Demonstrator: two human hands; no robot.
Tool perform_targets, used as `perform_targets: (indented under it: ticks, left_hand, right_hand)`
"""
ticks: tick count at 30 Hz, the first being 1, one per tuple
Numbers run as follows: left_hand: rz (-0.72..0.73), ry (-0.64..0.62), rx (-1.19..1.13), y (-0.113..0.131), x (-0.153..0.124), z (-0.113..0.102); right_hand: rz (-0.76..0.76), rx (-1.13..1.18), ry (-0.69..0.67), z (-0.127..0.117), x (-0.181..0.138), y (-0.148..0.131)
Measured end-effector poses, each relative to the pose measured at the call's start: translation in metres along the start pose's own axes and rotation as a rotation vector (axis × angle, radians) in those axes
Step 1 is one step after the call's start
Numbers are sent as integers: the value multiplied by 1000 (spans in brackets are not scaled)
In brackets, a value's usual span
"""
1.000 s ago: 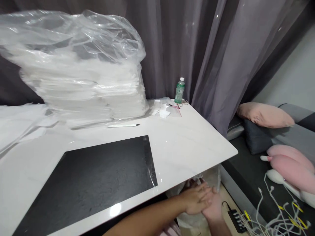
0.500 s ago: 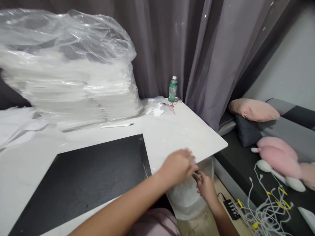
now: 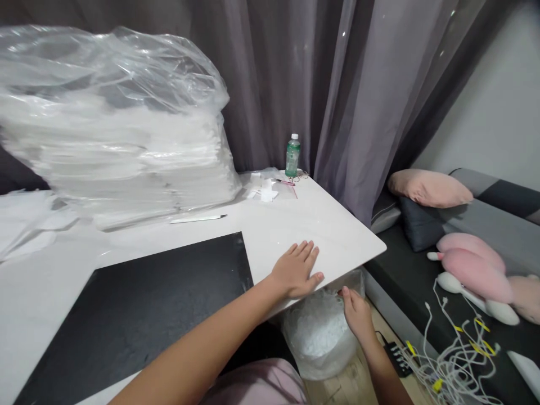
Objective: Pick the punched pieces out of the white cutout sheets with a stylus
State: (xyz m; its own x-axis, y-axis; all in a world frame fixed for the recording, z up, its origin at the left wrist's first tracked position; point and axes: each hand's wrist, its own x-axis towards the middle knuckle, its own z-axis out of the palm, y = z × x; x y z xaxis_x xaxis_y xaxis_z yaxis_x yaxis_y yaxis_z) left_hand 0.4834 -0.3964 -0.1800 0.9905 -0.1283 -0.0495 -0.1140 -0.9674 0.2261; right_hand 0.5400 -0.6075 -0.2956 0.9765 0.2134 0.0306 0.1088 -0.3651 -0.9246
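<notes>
My left hand [image 3: 296, 270] lies flat on the white table [image 3: 337, 236] near its right corner, fingers spread, holding nothing. Beyond the table's near edge, my right hand [image 3: 356, 313] hangs over a clear plastic bag [image 3: 316, 357] with whitish contents. Its thumb and fingers are pressed together; anything between them is too small or hidden to name. A black mat [image 3: 160, 304] covers the tabletop to the left of my left hand.
Stacked white sheets in clear plastic [image 3: 139, 146] rise at the back left. Behind my left hand are a green bottle [image 3: 292, 157], paper scraps [image 3: 266, 191] and a slim white tool [image 3: 198, 219]. Tangled white cables [image 3: 459, 360] and a pink plush toy [image 3: 476, 270] lie on the right.
My left hand has left the spot beside my right hand and come down flat on the table. My right hand has moved slightly right and stays over the bag.
</notes>
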Motion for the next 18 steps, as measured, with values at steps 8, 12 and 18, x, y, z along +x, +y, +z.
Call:
perform_targets:
  ticks: [8,12,18]
  left_hand:
    - [188,-6,-35,20,-13,8]
    - [212,6,-58,23,-16,10]
    - [248,-7,-87,27,-24,11]
  right_hand:
    - [158,414,41,18,-2,-6]
    - [196,603,121,13,-2,-13]
    - [227,720,201,-2,-3,-11]
